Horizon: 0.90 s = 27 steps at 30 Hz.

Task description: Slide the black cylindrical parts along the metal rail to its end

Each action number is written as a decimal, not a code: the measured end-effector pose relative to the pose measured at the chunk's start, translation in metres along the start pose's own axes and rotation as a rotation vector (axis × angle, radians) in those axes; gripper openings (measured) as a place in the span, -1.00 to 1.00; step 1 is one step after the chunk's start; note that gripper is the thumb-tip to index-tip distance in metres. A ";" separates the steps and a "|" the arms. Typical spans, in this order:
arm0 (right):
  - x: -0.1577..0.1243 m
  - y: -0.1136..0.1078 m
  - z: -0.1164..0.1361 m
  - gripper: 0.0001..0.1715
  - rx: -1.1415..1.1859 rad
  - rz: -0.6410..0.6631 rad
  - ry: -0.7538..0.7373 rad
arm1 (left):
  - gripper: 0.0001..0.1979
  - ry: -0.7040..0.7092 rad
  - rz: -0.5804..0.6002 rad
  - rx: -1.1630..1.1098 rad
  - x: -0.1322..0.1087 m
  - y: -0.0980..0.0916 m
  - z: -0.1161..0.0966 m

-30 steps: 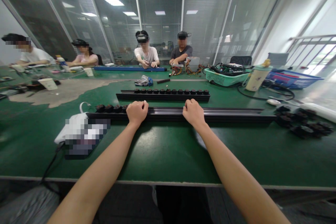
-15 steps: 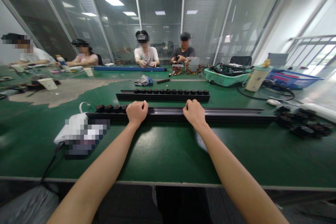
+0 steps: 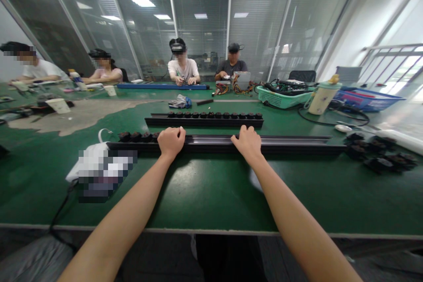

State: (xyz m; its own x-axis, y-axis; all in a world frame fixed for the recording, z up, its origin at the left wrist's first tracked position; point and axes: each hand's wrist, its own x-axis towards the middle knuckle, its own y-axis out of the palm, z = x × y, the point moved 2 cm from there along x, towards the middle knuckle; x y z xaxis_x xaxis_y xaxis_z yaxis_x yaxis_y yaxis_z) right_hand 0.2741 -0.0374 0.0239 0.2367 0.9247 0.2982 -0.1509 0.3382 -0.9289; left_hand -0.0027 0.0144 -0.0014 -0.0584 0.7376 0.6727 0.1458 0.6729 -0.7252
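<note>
A long black rail [image 3: 291, 144] lies across the green table [image 3: 211, 194] in front of me. My left hand [image 3: 171, 141] is curled over the rail near its left part, fingers wrapped round its edge. My right hand [image 3: 247, 142] grips the same rail a little further right, fingers bent over the top. A few round black parts [image 3: 137, 136] sit in the rail left of my left hand. A second, shorter rail [image 3: 204, 120] filled with several black parts lies just behind.
A heap of loose black parts [image 3: 380, 155] lies at the right. A white bundle with a cable [image 3: 99, 168] sits at the left. Further back are a green basket [image 3: 284, 97], a white jug [image 3: 322, 97] and a blue tray [image 3: 368, 99]. Several people sit across the table.
My right hand has slid slightly right along the rail. The view has shifted a little; my left hand stays in place.
</note>
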 end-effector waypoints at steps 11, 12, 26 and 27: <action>0.002 0.002 -0.003 -0.48 0.012 0.052 0.076 | -0.46 0.007 -0.018 0.015 0.000 0.002 0.000; 0.003 0.003 -0.002 -0.48 0.008 0.055 0.080 | -0.46 0.009 -0.019 0.014 0.000 0.002 0.000; 0.012 0.001 -0.014 -0.43 0.035 0.160 0.035 | -0.49 0.000 -0.017 -0.017 0.001 0.002 0.001; 0.013 0.001 -0.016 -0.43 0.038 0.165 0.030 | -0.49 0.000 -0.016 -0.019 0.001 0.002 0.001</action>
State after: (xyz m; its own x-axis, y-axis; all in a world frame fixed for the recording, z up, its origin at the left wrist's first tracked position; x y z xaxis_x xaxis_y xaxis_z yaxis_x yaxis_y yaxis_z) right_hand 0.2921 -0.0278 0.0230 0.2341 0.9628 0.1350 -0.2261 0.1889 -0.9556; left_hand -0.0032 0.0165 -0.0028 -0.0607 0.7270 0.6839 0.1635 0.6832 -0.7117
